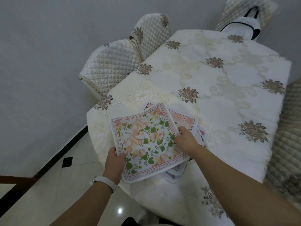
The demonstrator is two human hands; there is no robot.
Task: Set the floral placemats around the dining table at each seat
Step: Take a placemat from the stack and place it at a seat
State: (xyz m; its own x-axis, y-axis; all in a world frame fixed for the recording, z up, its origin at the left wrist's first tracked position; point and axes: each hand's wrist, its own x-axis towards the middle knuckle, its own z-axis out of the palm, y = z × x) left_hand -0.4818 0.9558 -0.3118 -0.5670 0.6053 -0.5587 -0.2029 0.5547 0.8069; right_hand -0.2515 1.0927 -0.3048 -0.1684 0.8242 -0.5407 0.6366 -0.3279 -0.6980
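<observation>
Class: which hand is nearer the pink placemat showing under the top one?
Right. The right hand grips the edge of the top placemat right beside the pink placemat; the left hand holds the opposite corner, farther off.

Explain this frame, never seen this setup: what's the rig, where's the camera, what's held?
No machine here: a person works with bare hands, and the single picture comes from a wide-angle camera worn on their head, looking down. The left hand and right hand each grip an edge of the top placemat, a floral one with a lettered border. Under it lies a loose stack of placemats on the cream tablecloth. Quilted chairs stand alongside.
</observation>
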